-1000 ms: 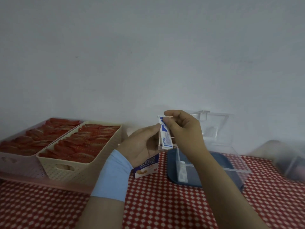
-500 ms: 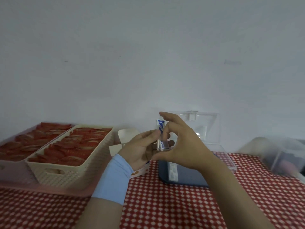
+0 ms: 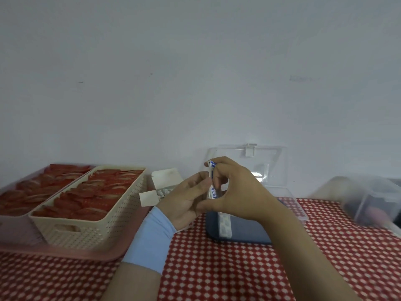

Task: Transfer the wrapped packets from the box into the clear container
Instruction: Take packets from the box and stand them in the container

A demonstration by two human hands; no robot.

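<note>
A small bunch of wrapped packets [image 3: 212,187] is held upright in front of the left end of the clear container [image 3: 301,211]. Blue marks and tiny blue writing are printed on the white wrappers, but the words cannot be read, and the packets cannot be counted. The bunch is pinched by the right hand [image 3: 236,192], with curled fingers [image 3: 221,164] on top and the thumb below. It is touched from the left by the nearly straight fingertips of the left hand [image 3: 184,200], where one blue wristband [image 3: 149,237] is worn.

One packet [image 3: 224,224] is seen lying inside the container, whose lid [image 3: 271,161] is stood open. One dark blue mat [image 3: 245,231] is laid under it. One small white box [image 3: 166,178] with open flaps is seen just left of the container. Farther left, two baskets [image 3: 97,227] filled with red packs are kept on one pink tray [image 3: 86,253]. One blurred clear tub [image 3: 373,200] is seen to the right.
</note>
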